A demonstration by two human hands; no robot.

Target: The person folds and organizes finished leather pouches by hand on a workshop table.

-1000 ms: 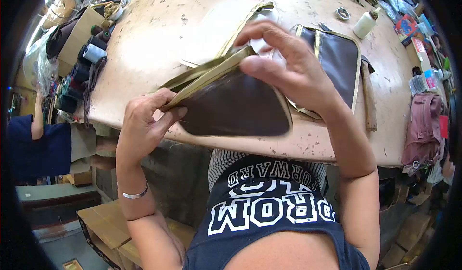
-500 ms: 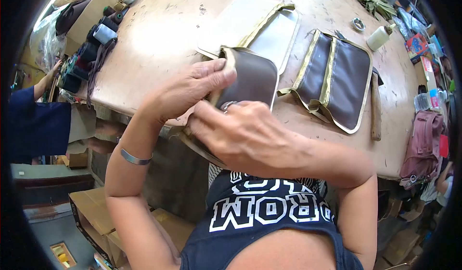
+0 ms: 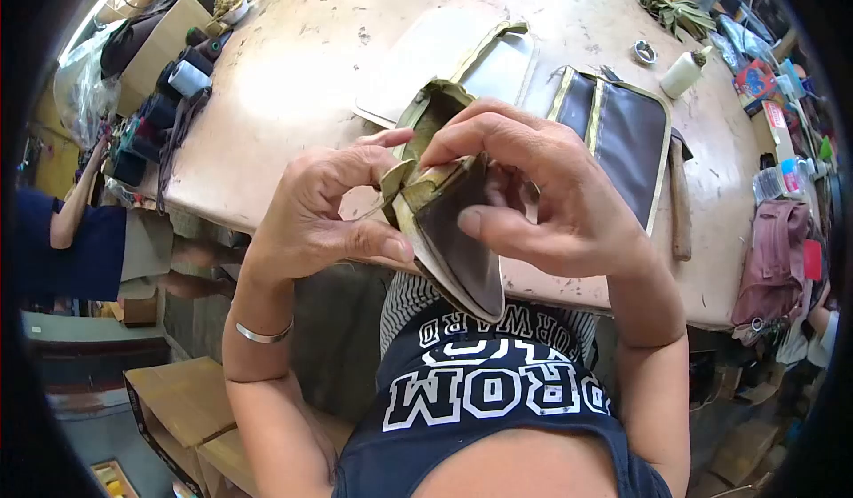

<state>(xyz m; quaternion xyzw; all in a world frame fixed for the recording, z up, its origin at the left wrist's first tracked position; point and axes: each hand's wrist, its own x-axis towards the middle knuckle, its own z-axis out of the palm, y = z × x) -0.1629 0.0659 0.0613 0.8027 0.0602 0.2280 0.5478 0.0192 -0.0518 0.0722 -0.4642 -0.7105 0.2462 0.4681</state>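
From where I stand, the work surface point(image 3: 293, 63) spreads pale and scuffed across the room, its near edge just in front of the person in a dark top with white lettering. Over that edge, the left hand point(image 3: 311, 191) has its grip closed on the olive-edged brown piece point(image 3: 466, 254), thumb and fingers pinching one side. The right hand point(image 3: 569, 196) is curled around the other side, fingertips at the olive edging and thumb by the brown face; I can't tell how firmly that grip is shut. The piece is held up between both hands, folded, its narrow end hanging downward.

A silver bracelet point(image 3: 265, 334) circles the left wrist. Beyond the hands, pale panels point(image 3: 409, 54) lie on the surface, an olive strip along one of them. To the right lies another brown piece point(image 3: 631, 134) with light edging, and just beside it a wooden-handled hammer point(image 3: 681, 205). Farther back I see a white bottle point(image 3: 682, 75), a small round dish point(image 3: 644, 52) and a bundle of olive strips point(image 3: 677, 14). A pink bag point(image 3: 773, 262) sits at the right edge; thread spools point(image 3: 188, 79) crowd the left. Past that corner is another person point(image 3: 71, 240) in dark blue, and lower down, a cardboard box point(image 3: 182, 400).
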